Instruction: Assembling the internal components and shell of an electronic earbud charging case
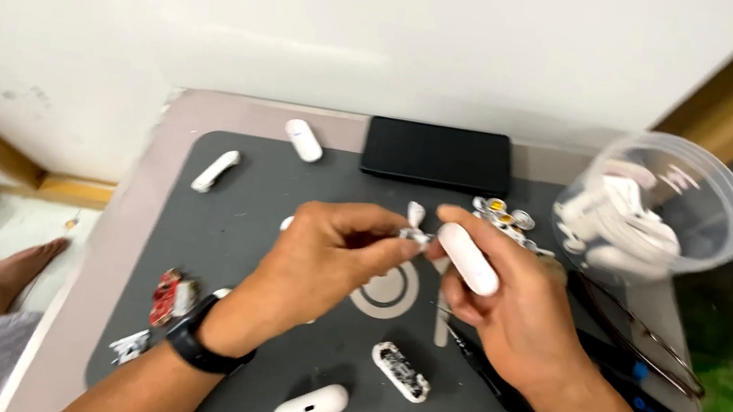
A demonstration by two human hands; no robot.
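Both hands work above the mat [293, 175] centre: left hand [320, 253] pinches a small metal part [414, 235], right hand [507, 307] grips a white shell [468, 258]. Several pieces lie loose around, so assembly seems unfinished.

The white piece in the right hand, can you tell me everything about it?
The white piece is a smooth, rounded, oblong shell, plastic by its look and a little glossy. The right hand holds it tilted, thumb on top, fingers beneath, above the grey mat. Its upper left end meets a small silvery part that the left hand pinches. Its underside is hidden.
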